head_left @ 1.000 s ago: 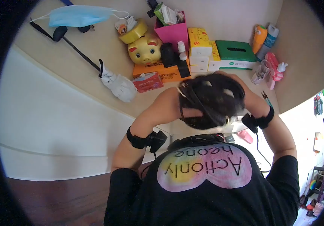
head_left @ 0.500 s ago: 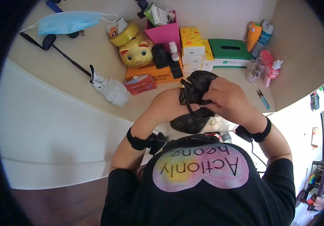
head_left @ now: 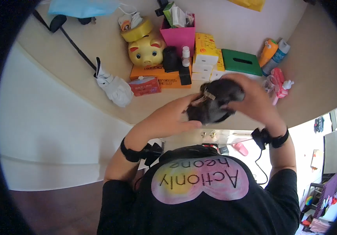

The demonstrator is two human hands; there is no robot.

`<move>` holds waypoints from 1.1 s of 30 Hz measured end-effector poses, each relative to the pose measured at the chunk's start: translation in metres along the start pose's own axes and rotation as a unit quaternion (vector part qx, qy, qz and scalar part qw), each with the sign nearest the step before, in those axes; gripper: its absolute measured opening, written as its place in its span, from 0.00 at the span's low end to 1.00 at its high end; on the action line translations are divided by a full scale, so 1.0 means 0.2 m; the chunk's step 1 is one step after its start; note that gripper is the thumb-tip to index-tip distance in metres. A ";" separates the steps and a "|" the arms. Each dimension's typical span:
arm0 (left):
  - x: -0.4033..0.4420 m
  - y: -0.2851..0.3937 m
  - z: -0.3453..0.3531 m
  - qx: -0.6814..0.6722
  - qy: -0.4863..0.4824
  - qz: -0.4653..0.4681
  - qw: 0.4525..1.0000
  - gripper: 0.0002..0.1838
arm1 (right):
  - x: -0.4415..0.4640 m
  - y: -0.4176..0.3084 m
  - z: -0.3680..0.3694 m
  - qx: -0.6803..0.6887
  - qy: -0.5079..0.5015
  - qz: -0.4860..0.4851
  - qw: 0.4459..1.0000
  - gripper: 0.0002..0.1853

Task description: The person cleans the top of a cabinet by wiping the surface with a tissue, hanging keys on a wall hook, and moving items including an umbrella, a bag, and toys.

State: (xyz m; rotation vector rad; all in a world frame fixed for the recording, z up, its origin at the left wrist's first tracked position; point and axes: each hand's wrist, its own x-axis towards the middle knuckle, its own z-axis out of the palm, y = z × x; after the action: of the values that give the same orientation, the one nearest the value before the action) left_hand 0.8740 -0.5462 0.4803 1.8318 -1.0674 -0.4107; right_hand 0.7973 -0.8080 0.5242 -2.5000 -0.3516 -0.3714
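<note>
A small dark handbag (head_left: 211, 109) with a metal buckle is held up over the front part of the shelf, blurred by motion. In the earlier view its surface shows a light star pattern. My left hand (head_left: 170, 117) grips its left side, thumb along the near edge. On the other side my right hand (head_left: 252, 98) is wrapped round the top right of the bag, its fingers partly smeared and hidden. Behind the bag stand stacked yellow-and-white tissue packs (head_left: 205, 58) and a green tissue box (head_left: 243, 62).
At the back left are an orange box (head_left: 172, 81), a red box (head_left: 145, 86), a yellow pig bank (head_left: 145, 53) and a pink bin (head_left: 179, 38). A white folded umbrella (head_left: 115, 91) lies left. Spray bottle (head_left: 277, 56) and pink toy (head_left: 280, 84) stand right.
The handbag has turned and is now blurred. My right hand has moved from working at its middle to its upper right side. The whole view has shifted slightly.
</note>
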 end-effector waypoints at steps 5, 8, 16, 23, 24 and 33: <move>-0.26 -0.03 -0.15 -0.055 0.020 -0.079 0.995 0.31 | 0.31 0.32 -0.23 -0.059 0.068 0.024 0.996 0.35; -0.50 -0.05 -0.18 -0.142 0.058 -0.133 0.979 0.26 | 0.53 0.62 -0.35 -0.125 0.042 0.011 0.991 0.33; -1.01 -0.18 -0.08 -0.202 0.272 -0.218 0.915 0.20 | 0.78 1.43 -0.46 -0.149 -0.068 0.121 0.979 0.37; -1.02 -0.19 -0.01 -0.162 0.391 -0.276 0.863 0.23 | 0.79 1.24 -0.34 -0.400 0.096 0.081 0.908 0.37; -1.00 -0.19 0.00 -0.161 0.387 -0.266 0.868 0.23 | 0.77 1.12 -0.30 -0.378 0.142 0.063 0.913 0.34; -0.85 -0.29 0.05 -0.193 0.322 -0.270 0.887 0.20 | -0.11 0.69 0.94 -0.165 -0.161 -0.055 0.972 0.30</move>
State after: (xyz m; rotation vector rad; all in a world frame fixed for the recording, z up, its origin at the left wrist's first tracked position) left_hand 0.7995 -0.4037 0.3981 1.6845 -0.0008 -0.2712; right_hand 0.8576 -0.8120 0.2987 -2.8807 -0.6013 -0.0666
